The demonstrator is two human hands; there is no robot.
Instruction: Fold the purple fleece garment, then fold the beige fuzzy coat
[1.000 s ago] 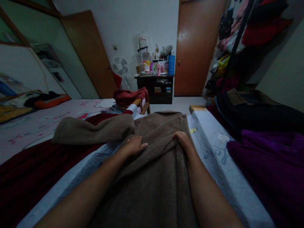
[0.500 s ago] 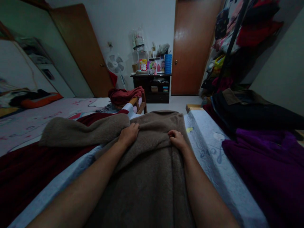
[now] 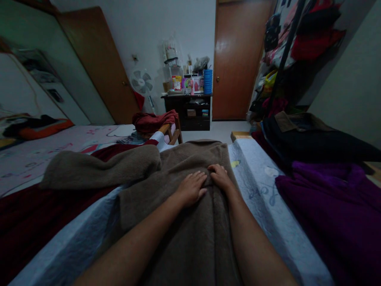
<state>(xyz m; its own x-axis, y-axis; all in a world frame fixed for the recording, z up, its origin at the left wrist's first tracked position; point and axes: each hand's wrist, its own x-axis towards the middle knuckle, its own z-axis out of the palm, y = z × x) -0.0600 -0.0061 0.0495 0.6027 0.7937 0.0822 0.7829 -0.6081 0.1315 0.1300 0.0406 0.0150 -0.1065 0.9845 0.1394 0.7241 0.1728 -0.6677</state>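
A brown fleecy garment (image 3: 184,238) lies spread over the light patterned bedding (image 3: 256,182), one sleeve stretching out to the left over dark red cloth. My left hand (image 3: 192,188) rests flat on the garment near its middle, fingers spread and thumb apart. Close to its right, my right hand (image 3: 219,176) lies on the upper right part of the garment, palm down with its fingers bent a little. The two hands are near each other but apart.
Purple clothing (image 3: 330,202) and a dark folded garment (image 3: 321,137) lie at the right. Dark red cloth (image 3: 44,214) covers the left. Beyond the bed are a wooden chair (image 3: 177,131) with red cloth, a fan (image 3: 143,82) and a black cabinet (image 3: 187,113).
My left hand has moved right, towards my right hand, and its fingers have opened out flat. The garment's left part now spreads lower. The view has shifted slightly.
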